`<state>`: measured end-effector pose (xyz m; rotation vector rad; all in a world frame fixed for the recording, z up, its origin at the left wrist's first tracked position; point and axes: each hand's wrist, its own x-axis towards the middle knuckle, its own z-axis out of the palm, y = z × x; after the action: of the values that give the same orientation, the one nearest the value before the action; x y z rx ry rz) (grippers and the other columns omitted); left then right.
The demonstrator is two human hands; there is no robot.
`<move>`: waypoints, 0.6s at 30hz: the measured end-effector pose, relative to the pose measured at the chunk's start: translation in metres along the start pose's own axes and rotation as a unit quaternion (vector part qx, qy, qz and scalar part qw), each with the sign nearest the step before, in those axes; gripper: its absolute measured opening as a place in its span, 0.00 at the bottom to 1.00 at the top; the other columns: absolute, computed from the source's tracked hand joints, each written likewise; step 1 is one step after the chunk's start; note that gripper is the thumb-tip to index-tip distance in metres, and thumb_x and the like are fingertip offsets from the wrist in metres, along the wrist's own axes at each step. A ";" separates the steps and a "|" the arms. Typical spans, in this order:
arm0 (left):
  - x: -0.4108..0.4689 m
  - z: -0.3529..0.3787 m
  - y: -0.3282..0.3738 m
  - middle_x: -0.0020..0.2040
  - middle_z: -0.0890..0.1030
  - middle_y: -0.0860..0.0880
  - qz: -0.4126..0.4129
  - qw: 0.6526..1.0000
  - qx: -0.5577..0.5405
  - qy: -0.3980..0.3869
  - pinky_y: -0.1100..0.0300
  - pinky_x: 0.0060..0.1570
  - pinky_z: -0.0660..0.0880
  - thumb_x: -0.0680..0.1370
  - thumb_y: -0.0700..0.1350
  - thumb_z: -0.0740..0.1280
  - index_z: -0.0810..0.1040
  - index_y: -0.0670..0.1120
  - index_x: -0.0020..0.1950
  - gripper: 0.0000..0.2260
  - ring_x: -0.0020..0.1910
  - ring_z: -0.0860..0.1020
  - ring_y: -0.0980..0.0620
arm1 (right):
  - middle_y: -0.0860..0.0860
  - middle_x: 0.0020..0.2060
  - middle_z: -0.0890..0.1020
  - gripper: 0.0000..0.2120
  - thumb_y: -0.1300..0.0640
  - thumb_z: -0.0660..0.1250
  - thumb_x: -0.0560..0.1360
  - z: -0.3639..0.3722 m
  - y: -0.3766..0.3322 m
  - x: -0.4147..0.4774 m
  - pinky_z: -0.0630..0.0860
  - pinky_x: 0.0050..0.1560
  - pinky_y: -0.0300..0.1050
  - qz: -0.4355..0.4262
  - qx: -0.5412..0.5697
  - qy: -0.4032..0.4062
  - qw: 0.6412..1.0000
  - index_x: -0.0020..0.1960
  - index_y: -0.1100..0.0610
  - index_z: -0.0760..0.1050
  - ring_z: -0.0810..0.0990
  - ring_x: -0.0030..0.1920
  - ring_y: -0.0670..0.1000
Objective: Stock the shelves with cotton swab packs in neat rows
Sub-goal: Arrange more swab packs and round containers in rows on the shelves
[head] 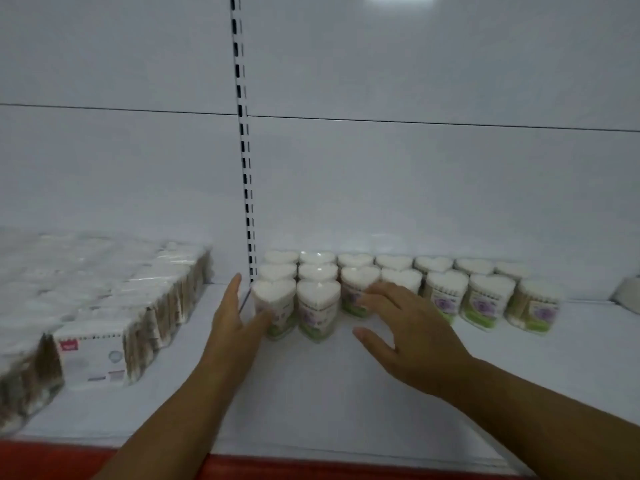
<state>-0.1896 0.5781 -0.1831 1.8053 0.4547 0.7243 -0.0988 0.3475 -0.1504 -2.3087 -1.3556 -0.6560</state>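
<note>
Heart-shaped cotton swab packs [398,271] with white lids and green-purple labels stand in rows on the white shelf [346,393]. My left hand [235,317] lies flat against the left side of the front-left pack [273,306], thumb touching its front. My right hand [405,327] hovers with spread, straight fingers in front of the third column; its fingertips reach the pack [358,289] there. Neither hand grips a pack.
Square wrapped swab packs [93,355] fill the shelf's left part in rows. A slotted upright [246,168] divides the white back panel. A pale object [628,294] sits at the far right edge. A red strip [41,462] runs along the shelf front.
</note>
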 end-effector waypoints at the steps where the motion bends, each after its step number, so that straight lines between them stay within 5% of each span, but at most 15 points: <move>1: -0.003 0.000 0.002 0.78 0.56 0.49 0.008 0.999 0.030 0.011 0.56 0.69 0.58 0.79 0.47 0.67 0.54 0.52 0.78 0.32 0.72 0.57 0.57 | 0.51 0.56 0.79 0.20 0.43 0.60 0.76 -0.010 0.009 -0.009 0.74 0.53 0.44 -0.008 -0.016 -0.035 0.999 0.59 0.56 0.77 0.77 0.54 0.50; 4: -0.019 0.000 0.016 0.80 0.49 0.50 0.095 0.980 0.172 0.032 0.54 0.74 0.45 0.73 0.64 0.59 0.55 0.52 0.78 0.36 0.77 0.45 0.57 | 0.53 0.63 0.75 0.21 0.44 0.60 0.78 -0.036 0.042 -0.042 0.71 0.58 0.47 -0.045 -0.081 -0.156 0.983 0.65 0.55 0.73 0.75 0.61 0.54; 6: -0.026 0.012 0.040 0.79 0.50 0.49 0.198 0.950 0.240 0.026 0.58 0.72 0.44 0.74 0.62 0.57 0.61 0.49 0.76 0.33 0.76 0.44 0.58 | 0.54 0.72 0.65 0.25 0.41 0.56 0.79 -0.053 0.065 -0.063 0.65 0.67 0.48 -0.045 -0.128 -0.219 0.966 0.72 0.52 0.65 0.66 0.70 0.54; 10: -0.042 0.094 0.106 0.78 0.54 0.57 0.258 0.906 0.295 -0.160 0.58 0.71 0.55 0.77 0.64 0.57 0.61 0.57 0.75 0.27 0.76 0.54 0.58 | 0.51 0.77 0.53 0.29 0.38 0.54 0.79 -0.095 0.113 -0.103 0.56 0.73 0.49 0.045 -0.136 -0.252 0.957 0.76 0.48 0.56 0.54 0.76 0.51; 13: -0.059 0.190 0.148 0.79 0.48 0.58 0.258 0.846 0.362 -0.296 0.58 0.74 0.49 0.79 0.62 0.57 0.53 0.59 0.77 0.28 0.77 0.46 0.59 | 0.51 0.78 0.49 0.30 0.38 0.55 0.79 -0.139 0.160 -0.147 0.52 0.75 0.48 0.131 -0.150 -0.249 0.948 0.77 0.47 0.53 0.49 0.77 0.50; 18: -0.110 0.338 0.199 0.80 0.43 0.53 0.272 0.764 0.427 -0.400 0.55 0.74 0.45 0.80 0.64 0.54 0.45 0.57 0.79 0.32 0.78 0.43 0.55 | 0.53 0.78 0.41 0.32 0.38 0.52 0.80 -0.222 0.233 -0.254 0.45 0.76 0.51 0.247 -0.186 -0.245 0.919 0.78 0.47 0.47 0.42 0.77 0.53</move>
<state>-0.0522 0.2035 -0.1013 2.9441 -0.4375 -0.0179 -0.0455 -0.0584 -0.1336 -3.1144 -0.7859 -0.1811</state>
